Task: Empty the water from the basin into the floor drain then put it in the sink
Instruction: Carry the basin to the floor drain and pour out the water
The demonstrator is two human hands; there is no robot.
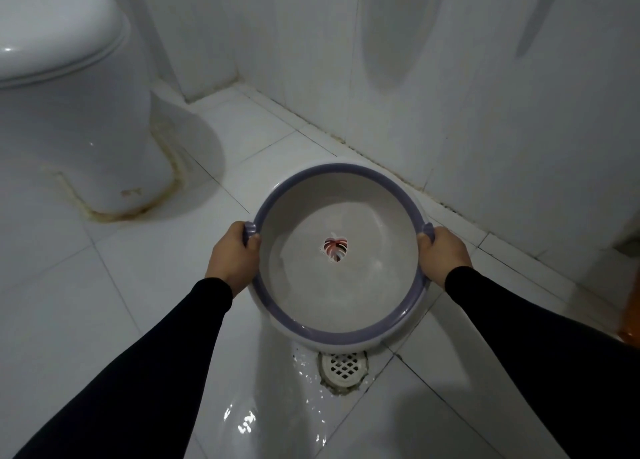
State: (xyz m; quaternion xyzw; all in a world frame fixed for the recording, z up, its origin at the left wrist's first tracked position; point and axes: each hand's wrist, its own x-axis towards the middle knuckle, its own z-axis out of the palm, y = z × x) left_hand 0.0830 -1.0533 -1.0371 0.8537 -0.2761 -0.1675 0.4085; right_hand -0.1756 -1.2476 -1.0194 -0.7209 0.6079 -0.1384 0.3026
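The basin (341, 250) is round, pale grey inside with a purple rim and a small leaf print (335, 249) at the middle of its bottom. It hangs in the air above the floor (114, 285), tipped with its near edge lowest, and that edge sits right over the drain (343, 366). A little water lies pooled along the low near side of the bowl.

The left hand (233, 254) grips the handle on the basin's left rim, thumb over the top and fingers curled beneath. The right hand (443, 254) grips the matching handle on the right rim the same way. The hands are well apart, the full width of the basin between them. Both arms wear long black sleeves (145, 372).

The drain is a white round grate set in the floor, its surround rough and stained. Water shines on the tiles around it and spreads toward the camera in a glossy patch (249, 420).

The floor is large white glossy tiles with thin dark joints. The wall (485, 94) is white tile too, meeting the floor in a grimy line behind the basin. A white toilet (69, 94) stands at the left, lid down, with yellowed sealant round its base. Something orange (632, 313) shows at the right edge; what it is cannot be told.
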